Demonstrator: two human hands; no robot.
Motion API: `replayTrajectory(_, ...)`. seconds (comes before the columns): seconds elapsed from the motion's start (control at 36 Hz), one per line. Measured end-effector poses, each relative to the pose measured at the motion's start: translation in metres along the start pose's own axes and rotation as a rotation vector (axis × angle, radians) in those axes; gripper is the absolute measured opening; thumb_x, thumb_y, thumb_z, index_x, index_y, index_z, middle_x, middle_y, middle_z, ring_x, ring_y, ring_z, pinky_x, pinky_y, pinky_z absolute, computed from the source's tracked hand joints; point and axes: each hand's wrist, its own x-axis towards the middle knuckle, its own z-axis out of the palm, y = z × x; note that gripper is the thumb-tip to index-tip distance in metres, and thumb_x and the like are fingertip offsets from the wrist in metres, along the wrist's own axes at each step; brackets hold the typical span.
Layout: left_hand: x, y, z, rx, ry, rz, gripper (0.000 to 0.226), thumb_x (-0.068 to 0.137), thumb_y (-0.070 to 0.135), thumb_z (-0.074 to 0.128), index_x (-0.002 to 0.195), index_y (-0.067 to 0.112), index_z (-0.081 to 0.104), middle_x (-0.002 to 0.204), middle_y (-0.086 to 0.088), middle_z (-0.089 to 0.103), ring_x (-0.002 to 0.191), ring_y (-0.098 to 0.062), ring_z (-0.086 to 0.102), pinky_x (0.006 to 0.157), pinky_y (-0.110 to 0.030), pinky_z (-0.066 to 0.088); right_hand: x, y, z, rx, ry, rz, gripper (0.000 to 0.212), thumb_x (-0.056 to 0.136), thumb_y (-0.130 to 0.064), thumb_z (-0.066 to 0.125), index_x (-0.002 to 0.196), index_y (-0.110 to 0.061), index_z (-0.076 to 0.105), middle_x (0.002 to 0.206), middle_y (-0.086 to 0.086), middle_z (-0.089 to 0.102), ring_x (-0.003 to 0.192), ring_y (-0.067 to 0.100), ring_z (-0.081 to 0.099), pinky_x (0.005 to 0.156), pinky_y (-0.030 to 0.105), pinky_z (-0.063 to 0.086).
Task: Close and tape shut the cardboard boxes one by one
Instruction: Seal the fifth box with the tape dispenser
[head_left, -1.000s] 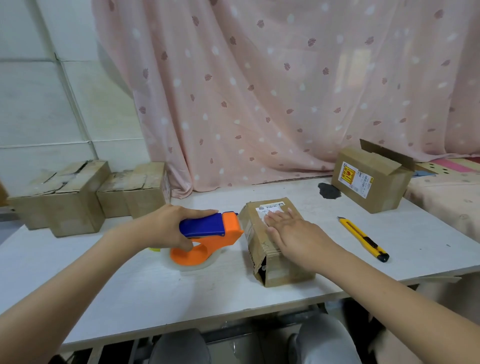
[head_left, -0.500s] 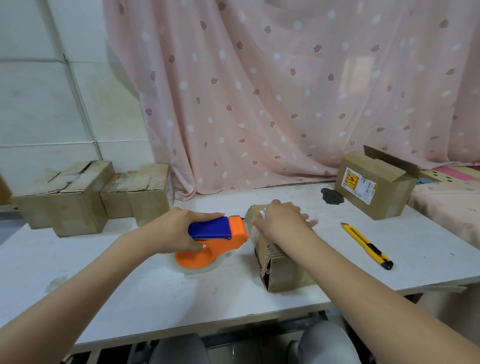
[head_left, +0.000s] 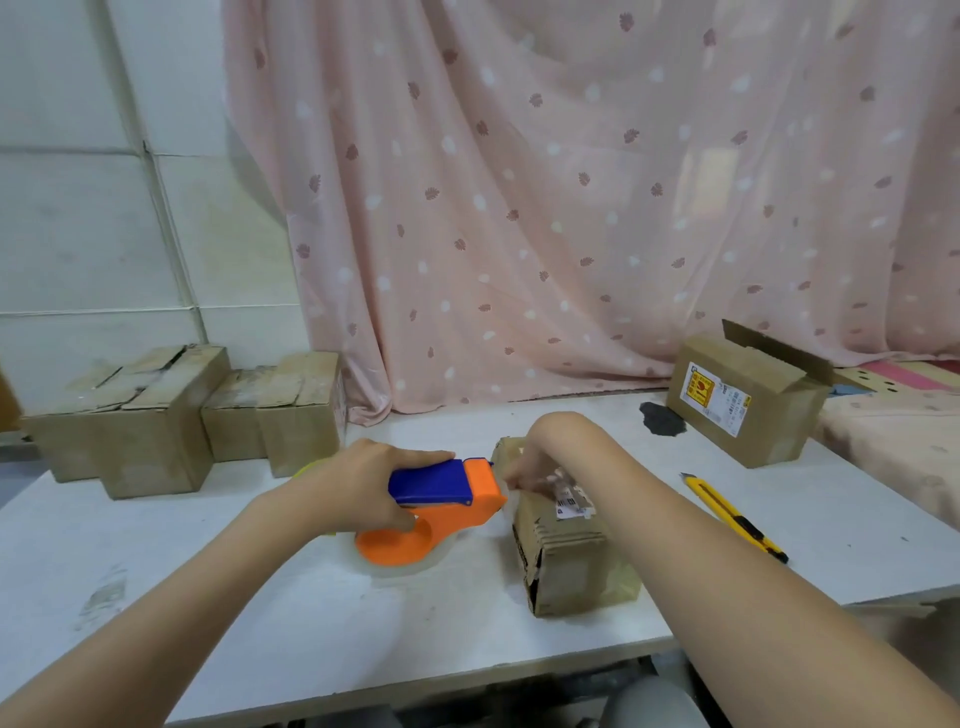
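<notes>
Right hand (head_left: 537, 467) now bent over small box (head_left: 566, 545), fingers curled at its top edge, left hand (head_left: 363, 488) gripping tape dispenser (head_left: 441, 506) on worktop (head_left: 260, 623).

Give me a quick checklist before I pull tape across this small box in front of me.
1. Left hand grips the tape dispenser: ok.
2. Dispenser's front end beside the small box: ok.
3. Right hand on the box top, near the dispenser: ok.
4. Tape end stuck to the box: cannot tell, blurred.
5. Top flaps fully closed: cannot tell, hand covers them.
6. Utility knife lies clear of the box, on the table: ok.
</notes>
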Motion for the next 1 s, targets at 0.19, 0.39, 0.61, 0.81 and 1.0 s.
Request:
replayTrajectory(0.19, -0.001, 0.002, -0.003, -0.100, 0.097, 0.049, 0.082, 0.073, 0.037, 0.070, 0.133, 0.075, 0.028, 0.086, 0.020, 0.059, 0.072, -0.004, 0.054, 0.057, -0.014, 0.038, -0.033, 0.042, -0.017, 0.274, -0.041, -0.032, 0.077, 0.096, -0.051, 0.050, 0.152, -0.002, 0.030, 0.147, 0.021, 0.044, 0.123, 0.034, 0.056, 0.089, 0.038, 0.051)
replayTrajectory(0.39, -0.002, 0.014, -0.019, -0.081, 0.106, 0.093, 0.083, 0.077, 0.033, 0.071, 0.134, 0.073, 0.028, 0.083, 0.028, 0.054, 0.072, 0.000, 0.053, 0.058, -0.015, 0.039, -0.006, 0.069, -0.010, 0.676, -0.093, -0.023, 0.102, 0.082, -0.054, 0.069, 0.156, -0.006, 0.017, 0.147, 0.042, 0.030, 0.124, 0.061, 0.046, 0.099, 0.068, 0.045)
replayTrajectory(0.61, -0.001, 0.019, -0.027, -0.064, 0.124, 0.115, 0.082, 0.077, 0.035, 0.071, 0.138, 0.070, 0.028, 0.084, 0.028, 0.052, 0.076, 0.005, 0.052, 0.062, -0.014, 0.041, 0.008, 0.081, -0.001, 0.832, -0.065, -0.070, 0.107, 0.077, -0.053, 0.075, 0.156, -0.009, 0.018, 0.142, 0.042, 0.037, 0.119, 0.061, 0.050, 0.093, 0.072, 0.046)
replayTrajectory(0.81, -0.001, 0.020, -0.030, -0.002, 0.091, 0.101, 0.085, 0.074, 0.035, 0.069, 0.139, 0.070, 0.026, 0.078, 0.016, 0.055, 0.069, -0.008, 0.051, 0.058, -0.017, 0.038, 0.011, 0.093, 0.008, 0.932, -0.018, -0.087, 0.110, 0.077, -0.050, 0.076, 0.156, -0.009, 0.010, 0.134, 0.040, 0.046, 0.110, 0.058, 0.056, 0.089, 0.073, 0.046)
replayTrajectory(1.0, -0.015, 0.007, -0.016, -0.028, 0.039, 0.087, 0.084, 0.073, 0.030, 0.071, 0.127, 0.076, 0.026, 0.068, 0.018, 0.056, 0.064, -0.001, 0.052, 0.053, -0.017, 0.040, 0.027, 0.113, 0.024, 1.097, -0.061, -0.122, 0.096, 0.081, -0.050, 0.072, 0.151, -0.008, 0.022, 0.110, 0.035, 0.059, 0.099, 0.051, 0.065, 0.084, 0.070, 0.050)
